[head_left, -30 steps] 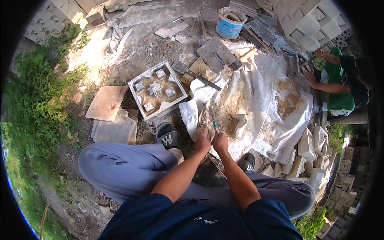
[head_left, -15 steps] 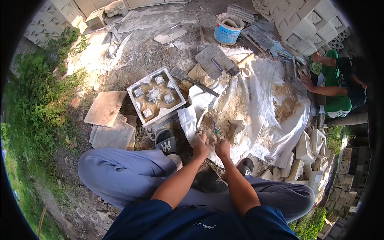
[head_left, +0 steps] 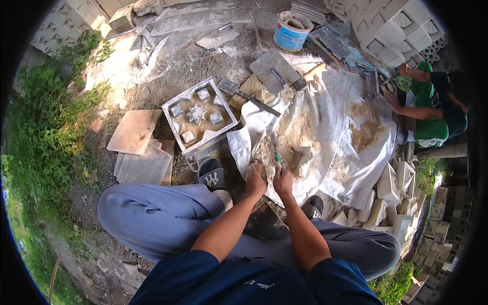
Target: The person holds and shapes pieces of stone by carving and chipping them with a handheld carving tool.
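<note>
My right hand [head_left: 282, 182] is closed around the green handle of a thin-bladed tool [head_left: 277, 156], whose narrow blade points away from me over a pale, sandy heap [head_left: 301, 131]. Close beside it, my left hand [head_left: 255, 181] is curled at the near edge of a white sheet [head_left: 239, 145]. What lies in its fingers is hidden. A roughly square mould [head_left: 200, 117] with a star and raised blocks inside stands to the left of the sheet. An angular pale piece [head_left: 303, 158] rests on the heap just right of the tool.
Flat slabs [head_left: 134, 132] are stacked at left. Beyond the sheet are a long dark bar [head_left: 259, 104], a float [head_left: 274, 70] and a blue bucket [head_left: 291, 38]. Pale blocks [head_left: 387, 185] are piled at right. Another person [head_left: 429, 104] crouches at far right.
Both hands and the green-handled tool have moved slightly forward, away from my body. The whole view has shifted a little. The mould and sheet look the same.
</note>
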### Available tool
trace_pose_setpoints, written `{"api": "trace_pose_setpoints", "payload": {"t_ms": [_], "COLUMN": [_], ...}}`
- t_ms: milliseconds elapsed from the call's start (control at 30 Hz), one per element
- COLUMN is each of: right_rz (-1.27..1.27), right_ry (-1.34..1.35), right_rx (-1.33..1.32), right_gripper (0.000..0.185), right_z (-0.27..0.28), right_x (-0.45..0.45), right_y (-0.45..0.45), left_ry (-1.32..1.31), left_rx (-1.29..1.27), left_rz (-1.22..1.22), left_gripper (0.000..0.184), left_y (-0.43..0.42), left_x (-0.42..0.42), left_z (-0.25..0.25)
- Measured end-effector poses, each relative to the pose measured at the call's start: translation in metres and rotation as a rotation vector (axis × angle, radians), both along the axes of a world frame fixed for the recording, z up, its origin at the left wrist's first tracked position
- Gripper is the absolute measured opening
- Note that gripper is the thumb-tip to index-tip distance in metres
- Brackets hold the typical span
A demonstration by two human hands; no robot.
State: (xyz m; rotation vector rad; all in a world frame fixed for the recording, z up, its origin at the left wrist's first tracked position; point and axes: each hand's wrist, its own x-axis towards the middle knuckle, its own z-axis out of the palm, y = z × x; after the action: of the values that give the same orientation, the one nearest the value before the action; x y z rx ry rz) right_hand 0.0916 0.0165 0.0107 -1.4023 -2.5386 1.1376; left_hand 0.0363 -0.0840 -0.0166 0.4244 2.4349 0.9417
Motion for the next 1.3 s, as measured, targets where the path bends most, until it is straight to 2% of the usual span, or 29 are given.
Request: {"api": "trace_pose_setpoints", "payload": {"t_ms": [67,133,200,267,333,367,400,467,500,600,667,733,767,800,933,1000,1067,1100,1133,1233,1267,1300], "right_rz": [-0.006,-0.019,0.013,0.036,-0.008,0.017,0.02,0.059,0.089,0.119,0.076,0.003,-0.011,-0.024,-0.006,0.065,0.057,0.024,-0.009,-0.03,-0.052,0.028], "right_ry": [0.188,0.127,-0.076,-0.082,-0.008,0.186,0.181,0.23,0.127,-0.055,0.018,0.178,0.212,0.253,0.08,-0.049,-0.02,0.09,0.204,0.189,0.185,0.065], "right_rx": [0.043,0.055,-0.007,-0.018,-0.026,0.037,0.034,0.096,0.076,0.026,0.042,0.054,0.028,0.01,0.07,-0.017,-0.004,0.01,0.026,0.046,0.083,0.07], "right_gripper": [0.05,0.05,0.05,0.051,0.049,0.05,0.05,0.046,0.044,0.05,0.05,0.049,0.048,0.048,0.049,0.05,0.046,0.045,0.045,0.046,0.049,0.053], "right_z": [0.005,-0.003,-0.007,-0.004,0.002,0.005,0.007,0.012,0.009,-0.011,-0.007,-0.001,0.003,0.012,-0.009,-0.011,-0.003,0.003,0.006,0.0,-0.003,-0.006], "right_x": [0.0,0.006,0.009,0.005,-0.002,-0.004,-0.007,-0.01,-0.009,-0.004,-0.007,-0.01,-0.01,-0.013,-0.005,-0.002,-0.005,-0.007,-0.008,-0.003,-0.004,-0.004], "right_y": [0.0,-0.002,0.004,0.009,0.005,0.0,-0.003,-0.006,-0.008,-0.005,-0.001,-0.003,-0.006,-0.006,-0.005,0.0,0.0,-0.001,-0.003,-0.004,-0.005,0.0], "left_ry": [-0.05,0.097,0.159,0.219,0.476,0.298,0.293,0.052,0.033,0.136,0.122,0.248,0.12,0.118,0.153,0.205,0.264,0.315,0.308,-0.048,-0.042,0.075], "left_rx": [-0.007,0.035,0.064,0.079,0.198,0.151,0.149,0.086,0.081,0.068,0.048,0.143,0.13,0.132,0.248,0.183,0.184,0.184,0.179,0.002,0.009,0.036], "left_rz": [0.042,-0.059,-0.047,-0.037,-0.053,-0.058,-0.055,0.042,0.067,0.026,0.003,-0.019,0.102,0.106,0.039,0.052,-0.009,-0.062,-0.059,0.077,0.076,0.039], "left_gripper": [0.042,0.041,0.041,0.041,0.035,0.027,0.027,0.022,0.023,0.023,0.022,0.018,0.014,0.014,0.01,0.013,0.019,0.027,0.027,0.04,0.04,0.04], "left_y": [0.001,0.0,0.002,0.001,0.0,0.0,-0.001,0.002,0.002,0.003,0.003,0.0,0.002,0.002,0.004,0.003,0.002,-0.001,-0.002,0.002,0.004,0.003], "left_x": [0.001,-0.001,0.0,-0.002,-0.002,-0.002,0.0,0.003,0.002,0.001,-0.005,-0.003,0.004,0.004,-0.002,0.002,-0.005,-0.004,-0.001,0.002,0.0,0.0], "left_z": [-0.005,0.012,0.014,0.006,0.015,0.019,0.017,0.014,-0.007,0.016,0.019,0.015,0.008,0.007,0.007,0.009,0.004,0.004,0.004,0.018,0.021,0.023]}}
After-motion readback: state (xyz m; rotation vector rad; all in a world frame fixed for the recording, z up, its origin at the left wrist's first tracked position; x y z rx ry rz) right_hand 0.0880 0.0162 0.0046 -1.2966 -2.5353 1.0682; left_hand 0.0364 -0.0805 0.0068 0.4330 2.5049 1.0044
